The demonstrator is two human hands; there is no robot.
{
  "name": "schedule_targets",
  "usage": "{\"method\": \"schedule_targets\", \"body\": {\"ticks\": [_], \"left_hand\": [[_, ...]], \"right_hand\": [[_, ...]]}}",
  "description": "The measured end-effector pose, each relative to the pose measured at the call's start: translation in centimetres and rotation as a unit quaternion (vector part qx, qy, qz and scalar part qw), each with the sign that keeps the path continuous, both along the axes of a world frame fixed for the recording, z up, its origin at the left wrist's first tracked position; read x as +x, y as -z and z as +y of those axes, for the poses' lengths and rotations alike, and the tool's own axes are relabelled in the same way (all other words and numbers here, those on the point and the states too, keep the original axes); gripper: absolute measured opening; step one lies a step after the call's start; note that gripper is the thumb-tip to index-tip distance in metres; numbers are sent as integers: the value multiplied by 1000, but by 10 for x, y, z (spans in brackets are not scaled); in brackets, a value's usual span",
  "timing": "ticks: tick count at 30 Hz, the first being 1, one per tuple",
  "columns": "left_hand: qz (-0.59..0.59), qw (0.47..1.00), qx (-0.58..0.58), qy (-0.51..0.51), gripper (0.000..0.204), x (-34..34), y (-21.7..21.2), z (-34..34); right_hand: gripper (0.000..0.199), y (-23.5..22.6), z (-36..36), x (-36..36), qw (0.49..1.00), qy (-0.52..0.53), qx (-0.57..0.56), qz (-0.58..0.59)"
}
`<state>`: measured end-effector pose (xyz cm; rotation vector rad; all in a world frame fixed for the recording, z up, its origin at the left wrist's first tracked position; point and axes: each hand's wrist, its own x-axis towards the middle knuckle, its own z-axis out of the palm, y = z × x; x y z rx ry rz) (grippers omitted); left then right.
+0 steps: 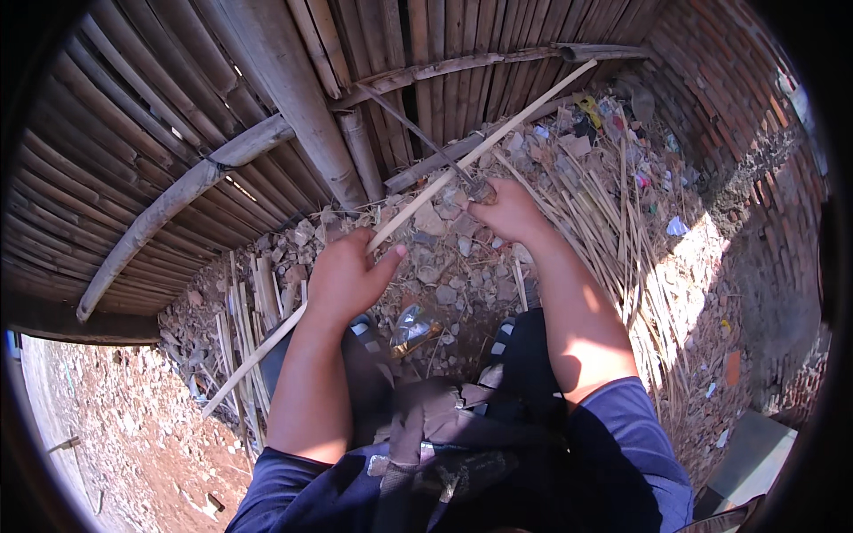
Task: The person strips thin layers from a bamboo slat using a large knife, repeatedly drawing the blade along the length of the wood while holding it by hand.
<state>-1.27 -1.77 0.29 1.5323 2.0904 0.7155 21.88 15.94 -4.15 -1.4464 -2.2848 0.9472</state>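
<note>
Nearest the camera, the person's knees in dark trousers (498,391) bracket the work, so both forearms reach forward over them toward the ground. The left hand (345,277) has its fingers curled closed around a long pale bamboo strip (462,164), thumb stretched along its top, apparently to keep the thin piece from twisting or springing. The strip runs on a slant from the lower left, near the loose splits on the ground, up past both hands to the upper right; held that way, its length lies free of the legs and meets the blade at a shallow angle. The right hand (506,209) is shut around the handle of a knife (426,142), whose dark narrow blade points up and left and crosses the strip just beyond the knuckles, seemingly laid against it to pare or split along the grain. Under the hands lies rubble of broken stone and brick chips (444,258), with a heap of thin bamboo offcuts (613,231) to the right. Farther off stand a bamboo slat wall (133,133) with round poles tied across it, and a brick wall (711,80) at the right, with scraps of litter at its foot.
</note>
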Motion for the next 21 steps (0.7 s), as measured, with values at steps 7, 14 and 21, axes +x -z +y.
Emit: {"method": "schedule_targets", "body": {"ticks": [7, 14, 21], "left_hand": [[3, 1000, 2, -3, 50, -1, 3, 0], [12, 1000, -12, 11, 51, -1, 8, 1], [-5, 1000, 6, -8, 52, -3, 0, 1]], "right_hand": [[40, -22, -20, -14, 999, 24, -41, -26], [40, -38, -36, -28, 983, -116, 35, -140], [43, -15, 1, 5, 998, 55, -9, -17]]}}
